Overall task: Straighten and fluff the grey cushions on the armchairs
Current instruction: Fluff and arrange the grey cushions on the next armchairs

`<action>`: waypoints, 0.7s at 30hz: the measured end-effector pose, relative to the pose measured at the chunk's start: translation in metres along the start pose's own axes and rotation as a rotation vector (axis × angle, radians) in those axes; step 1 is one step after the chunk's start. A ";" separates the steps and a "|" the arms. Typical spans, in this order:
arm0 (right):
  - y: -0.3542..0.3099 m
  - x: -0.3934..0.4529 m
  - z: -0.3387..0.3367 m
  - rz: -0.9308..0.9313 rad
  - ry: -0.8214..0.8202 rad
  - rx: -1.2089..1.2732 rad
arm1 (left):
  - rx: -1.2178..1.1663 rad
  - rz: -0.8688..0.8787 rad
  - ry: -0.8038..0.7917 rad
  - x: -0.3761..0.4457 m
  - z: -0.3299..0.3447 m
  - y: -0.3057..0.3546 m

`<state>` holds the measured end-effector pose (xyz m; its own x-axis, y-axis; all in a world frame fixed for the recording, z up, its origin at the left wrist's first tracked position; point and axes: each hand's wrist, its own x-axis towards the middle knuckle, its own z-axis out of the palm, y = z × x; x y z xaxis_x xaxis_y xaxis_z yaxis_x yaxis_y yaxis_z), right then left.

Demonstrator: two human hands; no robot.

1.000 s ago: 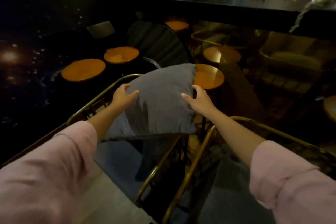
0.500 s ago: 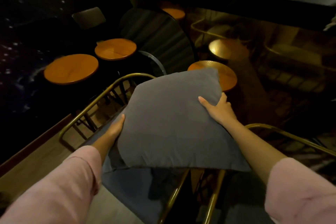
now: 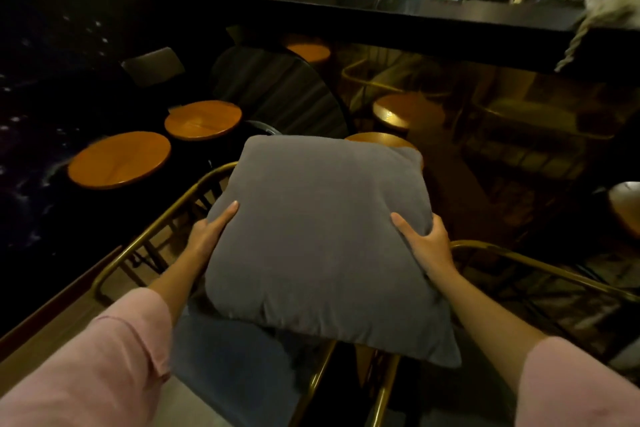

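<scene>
A square grey cushion (image 3: pixel 322 229) fills the middle of the head view, held up over a gold-framed armchair (image 3: pixel 152 232) with a blue-grey seat pad (image 3: pixel 235 367). My left hand (image 3: pixel 211 230) presses flat against the cushion's left edge. My right hand (image 3: pixel 426 246) grips its right edge, fingers curled into the fabric. Both forearms come out of pink sleeves. A second gold-framed armchair (image 3: pixel 526 260) stands to the right, its seat mostly dark.
Round wooden stools (image 3: pixel 119 159) (image 3: pixel 202 120) (image 3: pixel 398 113) stand beyond the armchairs around a dark round table (image 3: pixel 284 94). A black bar counter (image 3: pixel 381 15) runs across the back with jars and a lit fridge. The room is dim.
The cushion has been lifted off the chair back and pulled toward me, now lying flatter between my hands. My left hand shifted from its top to its left edge.
</scene>
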<state>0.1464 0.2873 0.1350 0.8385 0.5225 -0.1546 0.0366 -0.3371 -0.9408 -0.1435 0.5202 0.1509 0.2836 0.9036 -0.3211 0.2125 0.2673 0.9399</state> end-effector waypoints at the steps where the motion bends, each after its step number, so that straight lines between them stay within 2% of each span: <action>1: 0.004 -0.004 -0.013 -0.008 0.015 0.053 | -0.009 0.028 0.012 -0.009 0.011 0.008; 4: 0.017 -0.013 -0.061 -0.026 0.096 0.147 | -0.074 0.062 -0.004 -0.039 0.046 0.027; 7: 0.028 -0.020 -0.125 -0.089 0.223 0.139 | -0.053 0.119 -0.085 -0.077 0.099 0.039; 11: 0.047 -0.026 -0.235 -0.232 0.380 0.096 | -0.045 0.120 -0.318 -0.115 0.185 0.048; 13: 0.056 -0.026 -0.284 -0.262 0.401 0.076 | -0.051 0.083 -0.442 -0.126 0.230 0.052; 16: 0.075 -0.026 -0.358 -0.283 0.450 0.044 | -0.033 0.132 -0.486 -0.147 0.309 0.051; 18: 0.089 -0.023 -0.397 -0.284 0.486 -0.002 | 0.016 0.100 -0.584 -0.156 0.355 0.051; 21: 0.109 -0.015 -0.452 -0.255 0.488 -0.075 | 0.053 0.075 -0.625 -0.153 0.417 0.044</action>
<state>0.3836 -0.1113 0.1715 0.9520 0.1777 0.2493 0.2948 -0.3114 -0.9034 0.2124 0.2544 0.1927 0.7890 0.5484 -0.2772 0.2128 0.1792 0.9605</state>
